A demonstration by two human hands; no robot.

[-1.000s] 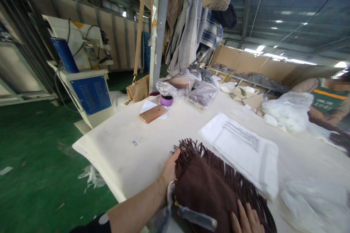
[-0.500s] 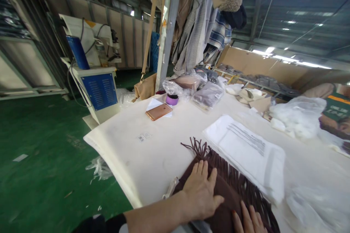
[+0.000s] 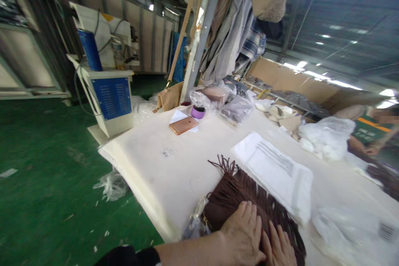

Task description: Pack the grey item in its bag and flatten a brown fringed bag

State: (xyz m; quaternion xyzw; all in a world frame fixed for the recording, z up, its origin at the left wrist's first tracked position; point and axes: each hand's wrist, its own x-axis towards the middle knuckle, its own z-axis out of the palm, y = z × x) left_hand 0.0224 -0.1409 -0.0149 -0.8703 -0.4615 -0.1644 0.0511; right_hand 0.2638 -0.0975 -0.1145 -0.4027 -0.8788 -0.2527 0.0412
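Note:
A dark brown fringed cloth piece point(image 3: 218, 212) lies folded at the near edge of the white table, its long tassels running along the far right side. My left hand point(image 3: 245, 230) rests flat on it, fingers stretched out. Beside it, my right hand point(image 3: 280, 247) also lies flat on the brown cloth, its lower part cut off by the frame's bottom edge. The two hands nearly touch. Close to the cloth's left corner is a crumpled clear plastic piece point(image 3: 198, 216) with a small gold-coloured detail. Just beyond the fringe lies a stack of white printed plastic bags point(image 3: 274, 174).
A phone point(image 3: 183, 125) and a purple tape roll point(image 3: 198, 112) lie farther back on the table point(image 3: 149, 166). Clear bags point(image 3: 352, 232) are at right. Behind stands a metal post point(image 3: 202, 29) with hanging garments; a machine point(image 3: 112, 99) stands left. A co-worker's arm point(image 3: 378, 143) shows at far right.
My left hand has moved back toward me and right, next to my right hand. More fringe at the cloth's left corner shows, lying across it. The view has shifted slightly.

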